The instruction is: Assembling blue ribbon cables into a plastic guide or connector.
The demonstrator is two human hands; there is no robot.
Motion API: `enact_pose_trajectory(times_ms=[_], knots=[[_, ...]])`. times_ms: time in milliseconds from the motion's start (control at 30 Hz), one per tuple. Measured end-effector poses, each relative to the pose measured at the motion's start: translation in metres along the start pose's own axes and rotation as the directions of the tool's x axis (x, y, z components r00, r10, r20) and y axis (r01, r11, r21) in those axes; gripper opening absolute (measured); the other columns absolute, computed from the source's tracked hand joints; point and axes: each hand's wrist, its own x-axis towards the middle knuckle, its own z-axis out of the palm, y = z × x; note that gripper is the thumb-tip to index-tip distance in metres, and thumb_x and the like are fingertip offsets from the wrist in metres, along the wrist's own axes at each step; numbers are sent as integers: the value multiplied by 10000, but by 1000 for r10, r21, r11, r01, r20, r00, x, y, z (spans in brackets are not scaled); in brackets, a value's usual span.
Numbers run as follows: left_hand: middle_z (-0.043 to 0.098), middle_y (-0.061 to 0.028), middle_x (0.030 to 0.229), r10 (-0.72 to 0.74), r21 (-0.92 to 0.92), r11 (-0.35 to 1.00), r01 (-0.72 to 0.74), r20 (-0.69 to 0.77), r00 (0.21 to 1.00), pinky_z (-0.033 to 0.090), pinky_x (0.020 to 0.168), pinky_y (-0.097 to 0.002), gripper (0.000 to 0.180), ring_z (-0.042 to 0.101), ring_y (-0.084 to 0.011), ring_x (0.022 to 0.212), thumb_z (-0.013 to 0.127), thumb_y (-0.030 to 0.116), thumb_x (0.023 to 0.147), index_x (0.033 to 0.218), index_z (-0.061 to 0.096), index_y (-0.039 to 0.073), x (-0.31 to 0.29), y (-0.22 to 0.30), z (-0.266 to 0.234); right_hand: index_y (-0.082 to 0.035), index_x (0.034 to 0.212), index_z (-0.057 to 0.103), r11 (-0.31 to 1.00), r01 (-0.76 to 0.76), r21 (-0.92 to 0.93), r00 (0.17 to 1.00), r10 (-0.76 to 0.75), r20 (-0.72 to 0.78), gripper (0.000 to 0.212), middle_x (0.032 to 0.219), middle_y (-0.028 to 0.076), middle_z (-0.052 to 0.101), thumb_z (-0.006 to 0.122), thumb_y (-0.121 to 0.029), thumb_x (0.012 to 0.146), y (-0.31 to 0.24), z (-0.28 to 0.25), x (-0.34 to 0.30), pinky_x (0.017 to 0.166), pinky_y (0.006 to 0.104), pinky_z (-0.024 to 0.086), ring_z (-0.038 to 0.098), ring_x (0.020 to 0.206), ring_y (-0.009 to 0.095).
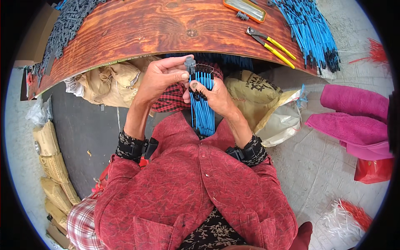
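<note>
My left hand (160, 81) pinches a small grey plastic fitting (190, 63) between thumb and fingertips, just above a bundle of thin blue rods (204, 114) with black ends. My right hand (219, 98) is closed round the upper part of that bundle, its thumb lying across the black ends. The rods hang down in front of my red jacket. Thin dark wire-like tips stick out at the top of the bundle, close to the fitting. Whether the fitting touches a rod I cannot tell.
On the wooden table (137, 27) lie a heap of grey plastic fittings (71, 25), yellow-handled pincers (273, 48), an orange-rimmed tin (246, 9) and a pile of blue rods (310, 33). Sacks (110, 83) stand below its edge. Pink towels (354, 118) are at the right.
</note>
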Motion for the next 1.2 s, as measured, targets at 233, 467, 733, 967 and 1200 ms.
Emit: enact_pose_trajectory(times_ms=[233,467,733,967,1200], knots=[[703,-58,1038,5,-3,1000,-5,24,1000,550,805,-255,563,655,-106,869,770,50,858,1382,577,-27,-4,2,1,17,1072,663,999,-12,-32,1000,12,-9,257,877,112,732,627,-229,1011,-2,2,-2,713,323,609,732,795,188],[700,-40,1022,26,56,998,-26,-2,1000,541,809,-251,541,648,-95,877,773,79,873,1373,589,-22,-6,6,4,14,1083,657,999,-21,-26,1000,21,7,254,891,100,728,633,-227,1007,-5,2,-2,714,321,611,736,813,191],[710,-58,1059,56,96,994,-51,-46,997,557,803,-267,468,659,-107,902,741,72,905,1345,611,-22,-6,3,10,-15,1163,638,999,-37,12,999,37,-2,237,894,89,735,625,-198,1013,-4,3,-5,678,285,576,715,792,150],[714,-69,1080,56,67,996,-54,-29,998,565,798,-275,448,666,-115,914,723,61,913,1338,613,-25,-5,3,11,-10,1150,638,1000,-21,-15,1000,21,6,233,894,98,736,612,-200,1018,-6,3,-7,687,289,575,714,792,155],[720,-78,1089,18,54,998,-17,-19,1000,569,817,-295,432,676,-125,938,732,71,900,1310,632,-22,-5,7,10,-8,1118,637,1000,-2,31,999,1,52,251,909,94,727,620,-237,1017,-2,-1,-5,737,310,594,718,821,169]])
